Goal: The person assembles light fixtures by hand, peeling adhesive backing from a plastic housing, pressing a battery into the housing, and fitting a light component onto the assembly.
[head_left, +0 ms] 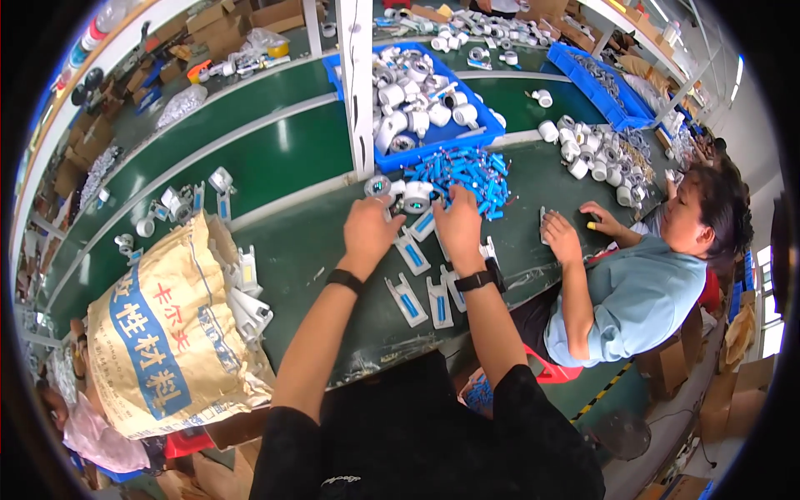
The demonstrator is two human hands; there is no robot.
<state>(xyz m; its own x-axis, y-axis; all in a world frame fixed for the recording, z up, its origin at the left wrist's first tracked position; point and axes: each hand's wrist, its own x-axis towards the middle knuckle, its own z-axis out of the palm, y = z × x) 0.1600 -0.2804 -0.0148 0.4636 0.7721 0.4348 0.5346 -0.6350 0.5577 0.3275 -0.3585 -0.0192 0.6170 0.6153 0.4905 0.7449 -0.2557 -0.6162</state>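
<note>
My left hand (pixel 372 233) and my right hand (pixel 459 227) reach over the dark green worktop, fingers bent inward and partly hidden. Between their fingertips sits a white round housing (pixel 416 197) with a dark centre; a second round housing (pixel 377 186) lies just beyond my left fingers. What either hand grips cannot be made out. Just past my right hand rises a heap of blue cylindrical batteries (pixel 467 175). Toward me lie several flat white holders, each with a blue battery inside, including one holder (pixel 407 302) below my left hand and another holder (pixel 439 303) nearer my right.
A large printed tan sack (pixel 171 333) with white parts stands at left. Behind the batteries is a blue crate (pixel 492 125) of white housings. White housings (pixel 596 154) are heaped at right. A seated co-worker (pixel 633 287) has both hands over the worktop. A white post (pixel 357 83) rises ahead.
</note>
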